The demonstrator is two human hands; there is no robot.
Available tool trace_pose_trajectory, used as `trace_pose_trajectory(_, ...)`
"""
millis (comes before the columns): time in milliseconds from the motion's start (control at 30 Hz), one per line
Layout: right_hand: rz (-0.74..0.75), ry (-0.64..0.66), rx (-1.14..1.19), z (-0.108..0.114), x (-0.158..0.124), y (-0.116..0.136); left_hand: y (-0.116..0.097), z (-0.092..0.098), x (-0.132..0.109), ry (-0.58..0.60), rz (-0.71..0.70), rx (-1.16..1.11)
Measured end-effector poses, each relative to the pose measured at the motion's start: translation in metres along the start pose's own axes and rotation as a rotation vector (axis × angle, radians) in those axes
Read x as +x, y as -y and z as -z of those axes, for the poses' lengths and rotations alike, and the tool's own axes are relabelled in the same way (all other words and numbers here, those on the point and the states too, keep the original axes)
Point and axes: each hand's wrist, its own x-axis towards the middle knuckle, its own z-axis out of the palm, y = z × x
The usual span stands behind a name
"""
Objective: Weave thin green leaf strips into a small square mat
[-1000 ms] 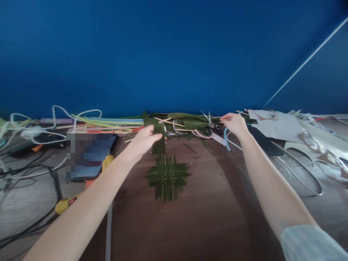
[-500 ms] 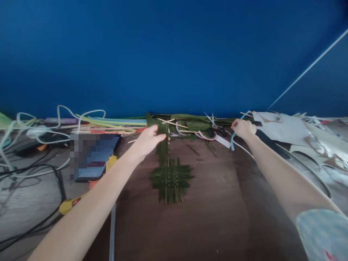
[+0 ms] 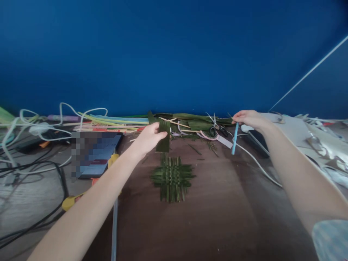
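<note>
My left hand (image 3: 150, 137) is closed on a broad dark green leaf strip (image 3: 163, 139), pinched between thumb and fingers. Just below that strip, a small woven mat of green leaf strips (image 3: 172, 177) lies flat on the table, its loose ends sticking out on all sides. Farther right, my right hand (image 3: 248, 119) pinches a light blue strip (image 3: 235, 139) that hangs down from the fingertips. Between the two hands lie black-handled scissors (image 3: 215, 125), blades pointing at the wall, and a white tag (image 3: 225, 142).
A blue wall (image 3: 174, 58) rises behind the brown table (image 3: 206, 221). Leaf scraps, sticks and coloured strips line its back edge. At left are a tablet (image 3: 95, 170), white cables (image 3: 67, 107), black cables (image 3: 63, 181) and a yellow tool (image 3: 69, 203). White sheets (image 3: 288, 130) lie at right.
My right hand has lifted slightly and turned, and the blue strip, curved before, now hangs nearly straight. My left hand keeps hold of the leaf strip at about the same place.
</note>
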Motion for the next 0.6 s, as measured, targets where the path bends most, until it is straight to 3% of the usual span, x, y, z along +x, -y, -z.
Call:
trace_pose_trajectory(200, 0.1, -0.119, 0.256, -0.001, -0.014, 0.027, -0.003, -0.002, -0.001, 0.065, 0.046, -0.041)
trace_pose_trajectory(467, 0.189, -0.388, -0.05, -0.008, -0.013, 0.034, 0.001, 0.0, 0.0, 0.056, -0.008, -0.018)
trace_pose_trajectory(600, 0.168, -0.153, 0.0, -0.01, -0.014, 0.031, 0.001, -0.001, 0.0, 0.058, -0.001, -0.024)
